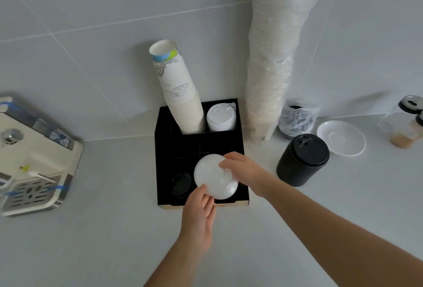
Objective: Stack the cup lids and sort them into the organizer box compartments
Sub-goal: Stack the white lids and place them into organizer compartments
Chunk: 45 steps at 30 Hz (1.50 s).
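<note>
A stack of white translucent cup lids (212, 175) hovers over the front right compartment of the black organizer box (167, 149). My right hand (242, 170) grips the stack's far right edge with curled fingers. My left hand (199, 213) holds its near left edge from below. Black lids (180, 183) sit in the front left compartment. The back compartments hold a tall stack of paper cups (180, 94) and a stack of white sip lids (220, 117).
A separate stack of black lids (302, 159) stands right of the box. A tall wrapped sleeve of paper cups (272, 57) leans in the wall corner, beside bagged black lids (297, 119) and a white saucer (341, 138). A coffee machine (34, 156) stands at left.
</note>
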Each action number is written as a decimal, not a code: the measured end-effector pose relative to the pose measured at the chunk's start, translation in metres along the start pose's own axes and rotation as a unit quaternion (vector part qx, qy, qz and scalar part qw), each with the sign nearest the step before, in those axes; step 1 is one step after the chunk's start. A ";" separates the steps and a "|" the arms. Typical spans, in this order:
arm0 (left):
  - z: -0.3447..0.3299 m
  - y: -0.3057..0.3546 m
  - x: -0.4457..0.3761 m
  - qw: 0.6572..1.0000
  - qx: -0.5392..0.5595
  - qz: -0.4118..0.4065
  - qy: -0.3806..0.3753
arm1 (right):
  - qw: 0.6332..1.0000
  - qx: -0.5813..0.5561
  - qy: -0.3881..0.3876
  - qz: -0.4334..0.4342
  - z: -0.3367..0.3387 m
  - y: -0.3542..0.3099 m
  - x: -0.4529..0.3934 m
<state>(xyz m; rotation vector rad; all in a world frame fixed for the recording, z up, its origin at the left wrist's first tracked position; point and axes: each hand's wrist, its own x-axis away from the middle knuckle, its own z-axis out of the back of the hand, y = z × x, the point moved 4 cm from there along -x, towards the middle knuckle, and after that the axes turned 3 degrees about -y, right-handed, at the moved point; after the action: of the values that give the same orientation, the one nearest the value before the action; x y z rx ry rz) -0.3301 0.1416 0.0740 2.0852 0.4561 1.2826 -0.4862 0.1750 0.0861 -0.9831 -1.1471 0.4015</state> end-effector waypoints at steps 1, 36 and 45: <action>-0.002 0.001 -0.001 1.000 0.001 0.003 0.000 | 1.000 0.003 -0.001 -0.003 -0.001 -0.001 -0.004; -0.015 -0.001 -0.047 0.985 -0.139 0.085 0.061 | 0.982 -0.112 0.150 -0.015 0.034 0.054 0.022; -0.035 0.002 -0.065 0.981 -0.143 0.124 0.039 | 0.976 -0.187 0.108 -0.035 0.026 0.061 0.016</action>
<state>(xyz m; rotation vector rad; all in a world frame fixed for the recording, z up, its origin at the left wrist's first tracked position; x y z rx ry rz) -0.3916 0.1132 0.0435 1.8947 0.0366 1.4806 -0.4908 0.2313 0.0479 -1.2755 -1.0747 0.0168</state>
